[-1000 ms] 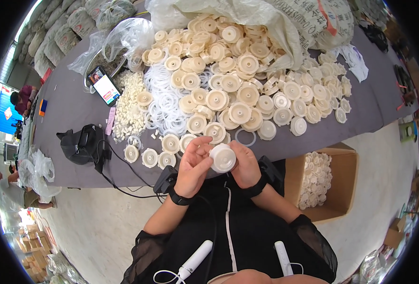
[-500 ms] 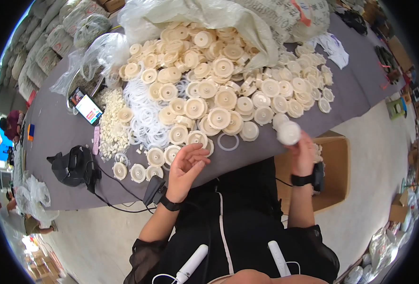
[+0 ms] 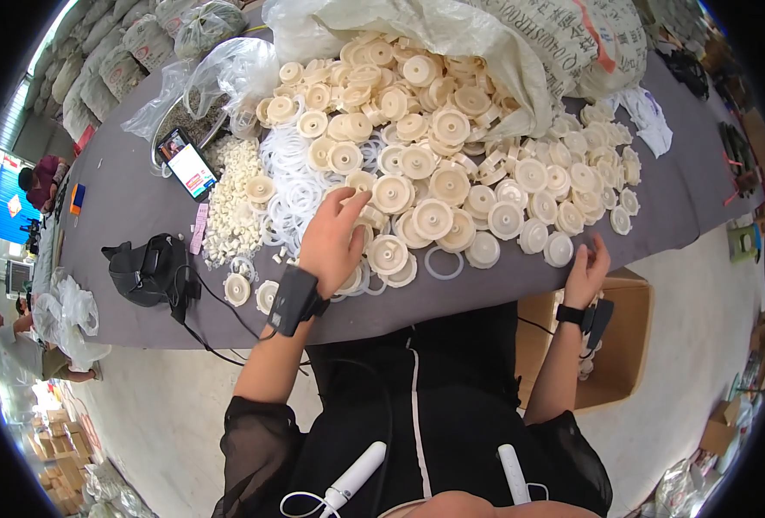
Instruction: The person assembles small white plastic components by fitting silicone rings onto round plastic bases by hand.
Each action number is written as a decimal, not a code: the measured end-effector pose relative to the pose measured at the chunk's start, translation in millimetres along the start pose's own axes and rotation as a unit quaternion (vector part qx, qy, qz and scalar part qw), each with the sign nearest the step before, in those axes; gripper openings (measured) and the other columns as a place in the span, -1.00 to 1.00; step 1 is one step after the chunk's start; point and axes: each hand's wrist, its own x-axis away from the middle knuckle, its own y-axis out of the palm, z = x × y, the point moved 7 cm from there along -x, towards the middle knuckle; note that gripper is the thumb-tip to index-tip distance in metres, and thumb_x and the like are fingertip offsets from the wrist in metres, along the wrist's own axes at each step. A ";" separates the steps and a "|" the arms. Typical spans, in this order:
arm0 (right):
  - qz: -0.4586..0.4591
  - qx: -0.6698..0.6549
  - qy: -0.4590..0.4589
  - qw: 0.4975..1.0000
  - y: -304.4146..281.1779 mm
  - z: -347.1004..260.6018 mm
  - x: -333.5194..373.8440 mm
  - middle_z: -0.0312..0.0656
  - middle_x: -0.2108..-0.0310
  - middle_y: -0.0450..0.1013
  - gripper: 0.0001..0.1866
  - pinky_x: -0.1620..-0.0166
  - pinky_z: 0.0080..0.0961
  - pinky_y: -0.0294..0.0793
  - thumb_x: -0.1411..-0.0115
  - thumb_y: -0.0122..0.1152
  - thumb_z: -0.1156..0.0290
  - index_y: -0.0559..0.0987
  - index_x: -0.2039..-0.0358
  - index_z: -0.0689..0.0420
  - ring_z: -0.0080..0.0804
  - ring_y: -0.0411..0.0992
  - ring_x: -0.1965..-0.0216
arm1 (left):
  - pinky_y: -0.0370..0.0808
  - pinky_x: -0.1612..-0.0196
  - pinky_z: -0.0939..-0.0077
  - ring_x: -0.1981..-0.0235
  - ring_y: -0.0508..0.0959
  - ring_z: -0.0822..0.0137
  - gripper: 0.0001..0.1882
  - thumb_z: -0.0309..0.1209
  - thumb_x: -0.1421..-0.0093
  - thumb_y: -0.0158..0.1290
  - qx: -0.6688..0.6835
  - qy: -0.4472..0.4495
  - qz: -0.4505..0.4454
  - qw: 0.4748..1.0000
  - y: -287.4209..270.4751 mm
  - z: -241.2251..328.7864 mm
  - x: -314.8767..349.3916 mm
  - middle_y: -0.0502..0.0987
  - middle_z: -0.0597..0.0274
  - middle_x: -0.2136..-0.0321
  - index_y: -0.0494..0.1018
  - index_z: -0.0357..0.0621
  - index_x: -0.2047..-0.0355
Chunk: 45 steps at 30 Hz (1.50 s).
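Observation:
A heap of cream plastic wheel-like discs [image 3: 432,219] with raised hubs covers the middle of the table. My left hand [image 3: 332,240] reaches over the heap's near left part, fingers stretched toward a disc [image 3: 361,181]; whether the fingertips touch it is hard to tell. Its palm side is hidden. At the table's near edge my right hand [image 3: 586,274] is open, with nothing seen in it. Just left of its fingers lies a whiter disc [image 3: 559,249] on the cloth. Translucent white rings [image 3: 294,177] lie in a tangle left of the discs, and a loose ring [image 3: 444,263] sits in front.
Small cream pieces [image 3: 234,203] form a pile beside a phone [image 3: 186,164]. A black cap-like item [image 3: 147,274] with a cable lies at left. A big woven sack [image 3: 564,47] stands behind the heap. Below the table edge at right is an open cardboard box [image 3: 629,345].
The whiter disc that my right hand held up has been let go, and that hand now rests beside discs at the table edge. My left hand has moved forward over the heap. The view has shifted.

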 end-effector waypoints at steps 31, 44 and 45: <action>-0.255 -0.508 0.301 0.766 66.8 -88.9 80.3 -0.10 0.13 0.29 -0.59 0.13 -0.46 0.36 -0.06 -0.18 0.50 0.22 0.02 0.25 -0.39 0.32 0.14 | 0.29 0.43 0.47 0.48 0.34 0.31 -0.87 -0.47 0.17 0.02 -0.106 0.120 -0.121 0.980 89.2 79.4 34.7 0.27 0.26 0.56 0.33 -0.16 0.56; -0.368 -0.484 0.176 0.775 93.4 -142.0 106.0 -0.17 0.16 0.30 -0.61 0.04 -0.61 0.21 -0.11 -0.16 0.58 0.19 0.00 0.27 -0.53 0.27 0.12 | 0.30 0.60 0.79 0.64 0.38 0.61 -0.93 -0.52 -0.07 -0.09 0.567 -0.258 -0.077 0.778 78.5 30.6 57.5 0.40 0.33 0.62 0.33 -0.27 0.42; -0.367 -0.483 0.175 0.775 94.4 -142.5 106.8 -0.17 0.16 0.30 -0.61 0.04 -0.61 0.21 -0.11 -0.16 0.58 0.19 0.00 0.27 -0.53 0.27 0.12 | 0.28 0.61 0.80 0.65 0.36 0.62 -0.93 -0.52 -0.06 -0.08 0.518 -0.276 -0.053 0.808 76.8 27.1 58.7 0.39 0.35 0.63 0.33 -0.27 0.43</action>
